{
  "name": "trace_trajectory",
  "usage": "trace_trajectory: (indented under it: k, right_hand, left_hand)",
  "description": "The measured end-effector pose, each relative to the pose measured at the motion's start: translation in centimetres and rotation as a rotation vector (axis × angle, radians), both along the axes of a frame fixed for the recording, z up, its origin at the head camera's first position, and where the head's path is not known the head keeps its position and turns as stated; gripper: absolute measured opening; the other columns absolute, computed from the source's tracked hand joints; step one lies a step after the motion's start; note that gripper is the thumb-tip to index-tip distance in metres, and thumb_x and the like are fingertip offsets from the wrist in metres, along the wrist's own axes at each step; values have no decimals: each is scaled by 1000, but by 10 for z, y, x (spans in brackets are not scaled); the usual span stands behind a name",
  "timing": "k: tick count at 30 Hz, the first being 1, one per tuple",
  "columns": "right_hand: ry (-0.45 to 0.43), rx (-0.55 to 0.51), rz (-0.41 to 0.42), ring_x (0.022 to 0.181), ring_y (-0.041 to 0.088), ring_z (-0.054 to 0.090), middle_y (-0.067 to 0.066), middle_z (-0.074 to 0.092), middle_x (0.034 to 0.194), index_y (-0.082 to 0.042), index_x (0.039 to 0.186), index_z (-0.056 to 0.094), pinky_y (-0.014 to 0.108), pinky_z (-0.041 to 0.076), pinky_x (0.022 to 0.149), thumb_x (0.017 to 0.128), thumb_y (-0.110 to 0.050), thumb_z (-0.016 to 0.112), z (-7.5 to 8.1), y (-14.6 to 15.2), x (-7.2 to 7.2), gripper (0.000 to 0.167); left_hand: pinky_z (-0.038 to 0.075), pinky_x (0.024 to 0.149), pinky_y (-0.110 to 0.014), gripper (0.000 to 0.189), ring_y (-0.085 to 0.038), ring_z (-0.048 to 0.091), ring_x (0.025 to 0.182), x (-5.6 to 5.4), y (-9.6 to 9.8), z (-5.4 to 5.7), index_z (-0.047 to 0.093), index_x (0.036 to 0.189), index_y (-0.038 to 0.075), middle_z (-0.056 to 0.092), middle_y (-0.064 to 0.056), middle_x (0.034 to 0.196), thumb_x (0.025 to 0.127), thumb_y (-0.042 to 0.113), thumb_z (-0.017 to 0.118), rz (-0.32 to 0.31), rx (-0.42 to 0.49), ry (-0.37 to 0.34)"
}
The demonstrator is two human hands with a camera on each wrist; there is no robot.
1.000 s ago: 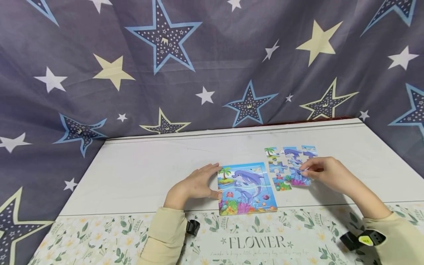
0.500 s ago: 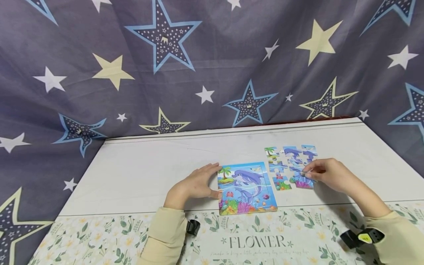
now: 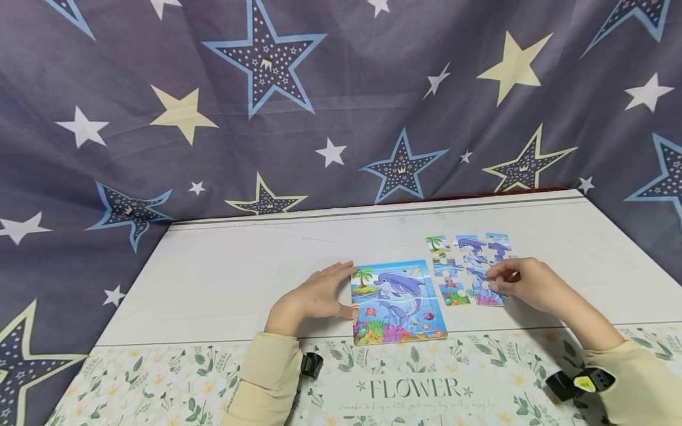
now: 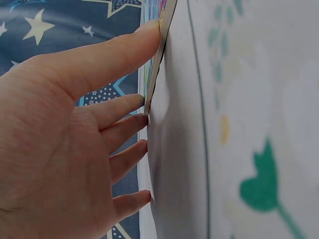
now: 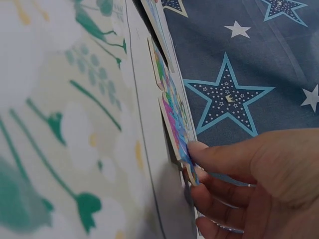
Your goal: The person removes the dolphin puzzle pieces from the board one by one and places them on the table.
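My left hand [image 3: 314, 299] lies at the left side of a square dolphin picture board [image 3: 396, 302], its thumb and extended fingers touching the edge. In the left wrist view the thumb [image 4: 114, 59] rests on the board's edge, with the other fingers spread below. My right hand [image 3: 533, 284] pinches a puzzle piece with pink coral [image 3: 487, 297] by its right side. In the right wrist view the thumb lies over this coral piece [image 5: 177, 127] and fingertips are under its edge; it is tilted slightly. Other dolphin puzzle pieces [image 3: 453, 293] lie loosely in rows beside the board.
The pieces lie on a white table surface [image 3: 256, 266], right of the board. A floral cloth printed "FLOWER" [image 3: 412, 389] covers the near part. A dark curtain with stars [image 3: 341, 106] hangs behind. Both wrists wear black straps [image 3: 311, 365].
My right hand has moved slightly right and toward me, with the coral piece shifting away from the lower-left piece. The left hand and the board stay in place.
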State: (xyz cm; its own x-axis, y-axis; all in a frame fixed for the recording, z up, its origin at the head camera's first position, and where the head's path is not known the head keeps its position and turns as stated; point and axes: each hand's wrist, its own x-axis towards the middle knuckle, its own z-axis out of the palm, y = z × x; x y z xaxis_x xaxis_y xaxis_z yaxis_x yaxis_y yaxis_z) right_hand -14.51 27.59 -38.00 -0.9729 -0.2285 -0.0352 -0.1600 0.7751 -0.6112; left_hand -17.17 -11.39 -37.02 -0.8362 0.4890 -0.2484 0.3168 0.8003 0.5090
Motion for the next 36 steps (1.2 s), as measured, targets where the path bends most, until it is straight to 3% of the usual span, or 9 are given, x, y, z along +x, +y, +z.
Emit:
trace_trajectory:
  k: [23,30,36]
  right_hand:
    - [48,-42,-32,72,17,61,4,65,86,5,110,69,25,47,53,91,-9,71,5,-13,2,23]
    - [63,-50,17,68,15,59,1,64,84,0,106,70,26,43,50,91,-6,70,7,-30,8,17]
    - [55,-88,81,63,14,58,-1,65,85,1,111,69,26,45,50,90,-7,71,11,-46,15,22]
  left_hand:
    - [13,121,-52,91,-29,19,149,0,0,2,36,153,7,26,-9,162,78,29,83,-14,-5,0]
    - [12,121,-51,91,-29,18,150,-1,1,2,35,154,8,26,-8,162,79,29,83,-13,-10,-4]
    - [12,121,-51,91,-29,18,150,-1,1,3,35,154,8,26,-8,162,79,29,83,-11,-7,-9]
